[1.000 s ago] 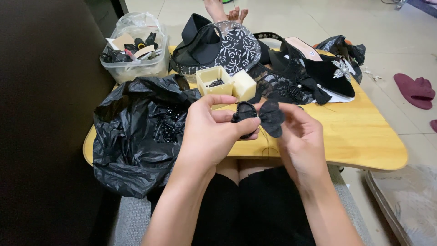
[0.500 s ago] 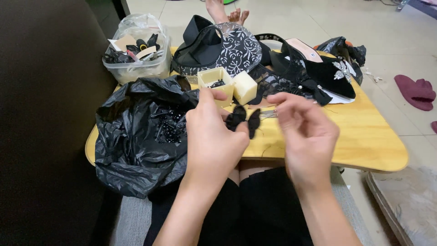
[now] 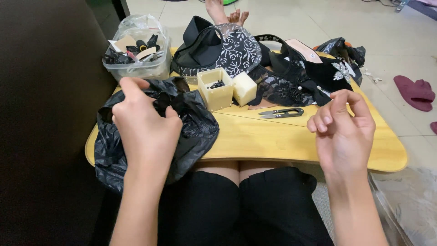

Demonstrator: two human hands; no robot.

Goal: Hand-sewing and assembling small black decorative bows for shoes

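Leftmost, a black plastic bag (image 3: 150,136) lies crumpled over the left end of the yellow lap table (image 3: 282,141), spilling past its edge. The left hand (image 3: 145,125) is over the bag's mouth, fingers curled down into the folds — whether it holds anything in there cannot be told, since the fingertips are hidden. Behind it, at the table's far left corner, stands a clear plastic tub (image 3: 136,57) filled with dark scraps and pale card pieces. Next along, near the middle, a small cream box (image 3: 215,89) sits open with tiny dark bits inside, and its cream lid (image 3: 245,88) stands just beside it. Behind these lies a heap of black lace and fabric (image 3: 255,59). A pair of small black thread snips (image 3: 282,112) lies flat on the bare wood, in front of the heap. Further right, the right hand (image 3: 343,132) hovers above the table's right end — fingers loosely bent, thumb near the forefinger, nothing visible in its grasp. On the floor at far right lies a maroon slipper (image 3: 414,92).
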